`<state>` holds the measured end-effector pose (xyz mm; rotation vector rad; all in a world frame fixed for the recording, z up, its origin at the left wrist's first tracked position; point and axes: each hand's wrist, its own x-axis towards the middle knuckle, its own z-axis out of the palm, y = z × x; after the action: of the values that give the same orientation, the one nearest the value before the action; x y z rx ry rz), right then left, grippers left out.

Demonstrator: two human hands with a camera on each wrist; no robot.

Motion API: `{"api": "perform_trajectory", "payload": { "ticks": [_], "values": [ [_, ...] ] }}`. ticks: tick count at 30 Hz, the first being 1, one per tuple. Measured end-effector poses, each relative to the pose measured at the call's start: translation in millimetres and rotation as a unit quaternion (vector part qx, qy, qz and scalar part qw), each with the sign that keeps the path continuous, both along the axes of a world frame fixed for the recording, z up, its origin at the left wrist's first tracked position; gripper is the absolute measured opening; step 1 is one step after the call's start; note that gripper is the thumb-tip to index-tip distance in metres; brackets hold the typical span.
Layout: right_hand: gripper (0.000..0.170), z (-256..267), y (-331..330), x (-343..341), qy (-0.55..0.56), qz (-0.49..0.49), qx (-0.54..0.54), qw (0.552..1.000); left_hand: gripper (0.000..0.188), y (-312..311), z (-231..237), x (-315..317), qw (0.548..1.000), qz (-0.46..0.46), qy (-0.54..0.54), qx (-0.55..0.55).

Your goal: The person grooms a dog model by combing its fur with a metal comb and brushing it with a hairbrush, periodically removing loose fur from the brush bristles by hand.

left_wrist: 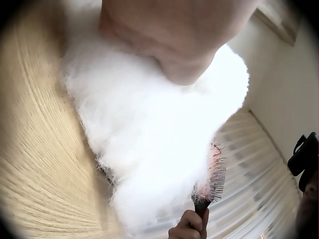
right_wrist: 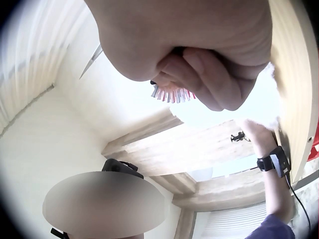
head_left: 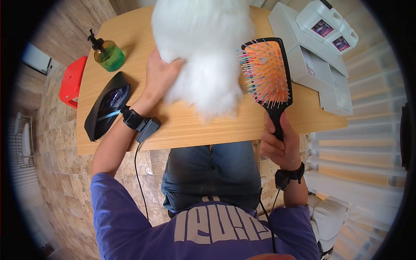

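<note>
A large fluffy white furry thing (head_left: 203, 39) stands on the wooden table (head_left: 208, 132), its top cut off by the head view's edge. My left hand (head_left: 161, 74) grips its left side, thumb across the front and the other fingers buried out of sight. In my right hand (head_left: 282, 145) is a black paddle hairbrush (head_left: 271, 71), held by the handle with its head up. Its orange cushion and multicoloured bristles face left, beside the fur. A small light tuft sits among the bristles. From the left wrist, the brush (left_wrist: 215, 172) appears partly behind the white fur (left_wrist: 144, 124).
At the table's left are a green pump bottle (head_left: 109, 56) and a black pouch (head_left: 104, 106) with a pale blue stick. A white drawer box (head_left: 312, 69) stands back right, two white jugs (head_left: 325, 26) on it. A red stool (head_left: 73, 82) is beyond the left edge.
</note>
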<state>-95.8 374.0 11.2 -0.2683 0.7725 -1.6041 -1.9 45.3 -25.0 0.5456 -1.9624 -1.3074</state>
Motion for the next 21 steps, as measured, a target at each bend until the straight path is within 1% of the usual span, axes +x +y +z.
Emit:
{"api": "perform_trajectory", "payload": {
  "ticks": [2, 3, 6, 8, 9, 11, 12, 14, 15, 17, 18, 20, 21],
  "values": [
    [0.047, 0.3, -1.5, 0.4, 0.003, 0.008, 0.002, 1.000, 0.033, 1.9, -2.5, -1.6, 1.000, -0.030, 0.008, -0.005],
    [0.047, -0.7, -2.3, 0.0, 0.003, 0.008, 0.002, 1.000, 0.033, 3.7, -2.5, -2.3, 1.000, -0.030, 0.008, -0.005],
    [0.048, -5.0, -3.9, -1.3, -0.031, 0.018, -0.012, 0.999, 0.034, 9.6, -1.0, -1.1, 0.998, -0.053, 0.019, 0.021],
    [0.048, -6.6, -3.9, -1.0, -0.067, 0.034, -0.052, 0.996, 0.034, 11.1, 2.3, 0.4, 0.993, -0.099, -0.008, 0.064],
    [0.048, -7.8, -3.6, -0.7, -0.068, 0.032, -0.052, 0.996, 0.034, 13.3, 5.0, 1.3, 0.993, -0.100, -0.009, 0.064],
    [0.048, -10.7, -2.7, -0.5, -0.075, 0.041, -0.066, 0.994, 0.035, 20.1, 9.4, 2.1, 0.977, -0.150, -0.014, 0.150],
    [0.048, -11.2, -2.2, -0.5, -0.074, 0.040, -0.065, 0.994, 0.035, 22.1, 8.5, 0.8, 0.977, -0.151, -0.013, 0.151],
    [0.048, -11.5, -1.7, -0.3, -0.056, 0.049, -0.087, 0.993, 0.028, 25.0, 5.3, 0.1, 0.981, -0.162, -0.002, 0.103],
    [0.048, -10.9, -2.1, -0.1, -0.056, 0.050, -0.086, 0.993, 0.028, 24.6, 5.5, 0.7, 0.981, -0.161, -0.002, 0.103],
    [0.047, -8.8, -2.8, 1.1, -0.011, 0.019, -0.080, 0.997, 0.037, 23.2, 6.8, 1.7, 0.980, -0.170, -0.022, 0.103],
    [0.047, -8.0, -2.8, 1.4, -0.012, 0.020, -0.081, 0.996, 0.037, 22.2, 5.6, 1.0, 0.980, -0.169, -0.022, 0.102],
    [0.046, -6.8, -2.2, 1.4, 0.051, -0.017, -0.065, 0.996, 0.042, 20.8, 1.1, -0.1, 0.980, -0.195, -0.012, 0.041],
    [0.046, -7.3, -1.3, 1.8, 0.050, -0.013, -0.066, 0.997, 0.042, 21.9, 0.0, 0.3, 0.981, -0.191, -0.013, 0.040]
  ]
}}
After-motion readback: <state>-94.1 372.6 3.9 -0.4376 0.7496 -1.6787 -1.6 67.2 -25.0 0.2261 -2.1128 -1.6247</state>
